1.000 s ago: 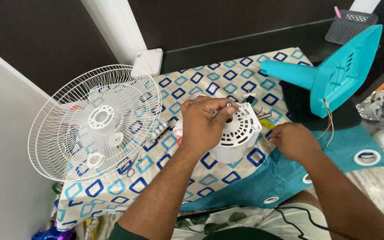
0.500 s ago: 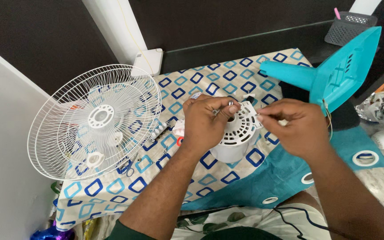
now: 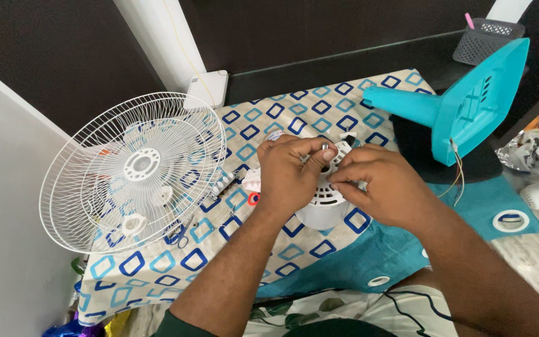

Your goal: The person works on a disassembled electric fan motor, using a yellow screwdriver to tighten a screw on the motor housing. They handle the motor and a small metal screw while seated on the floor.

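Here both hands meet over a white fan motor housing [image 3: 324,203] that sits on a patterned cloth [image 3: 263,118] with blue and teal squares, near the front edge of the covered surface. The left hand [image 3: 288,171] curls over the housing's left side, fingers bent, thumb and forefinger pinching a small metallic piece at the top; what that piece is cannot be told. The right hand [image 3: 378,187] closes in from the right, fingertips pressed together just beside the left ones, on the same spot. The housing is slotted plastic, rounded, wider at the base. Judgement: fairly light shell but probably weighted by the motor inside, stiff, smooth enough to slip; the vent ribs look thin and could crack if squeezed. Best hold is around the solid lower rim, not the slats. To the left, a white wire fan guard [image 3: 133,171] lies flat, partly overhanging the cloth. To the upper right, a teal fan stand [image 3: 463,106] lies on its side, thin wires [image 3: 455,168] trailing from its base. A teal cloth [image 3: 488,206] with white rings lies under the right forearm.
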